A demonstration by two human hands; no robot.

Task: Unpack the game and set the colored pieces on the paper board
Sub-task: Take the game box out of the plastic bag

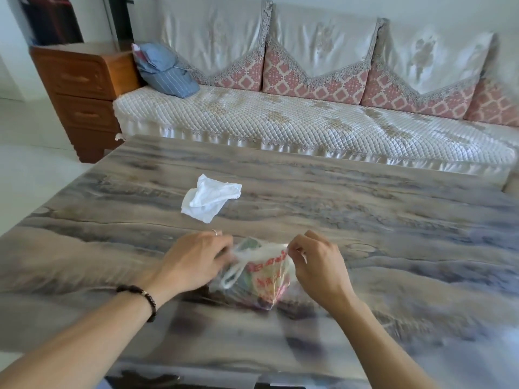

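Item one, upper left of the frame: I log a brown wooden cabinet with drawers [84, 88], standing beside the sofa's end.

Item two, top of the frame: a long sofa with a quilted cream seat cover and pink-patterned back cushions under satin drapes [309, 119]. A blue striped cloth bundle [165, 70] lies on its left end.

Item three, centre and lower frame: a glossy grey-and-tan marble-patterned table [393, 220] that carries everything below.

Item four, left of centre: a crumpled white tissue [209, 199], lying loose on the table, apart from the hands.

Item five, lower left: my view shows the left hand [193, 262], with a dark bead bracelet [140, 297] at the wrist and a ring on one finger. Its fingers curl into the left side of the bag; the fingertips are blurred and partly hidden, but they appear to grasp the plastic.

Item six, lower centre: a thin translucent plastic bag with red printing [258, 276], sitting on the table between the two hands. Coloured contents show through it, too blurred to name. A white loop handle hangs on its left face.

Item seven, right of centre: the right hand [317, 265], thumb and forefinger pinching the bag's upper right edge, the remaining fingers curled.
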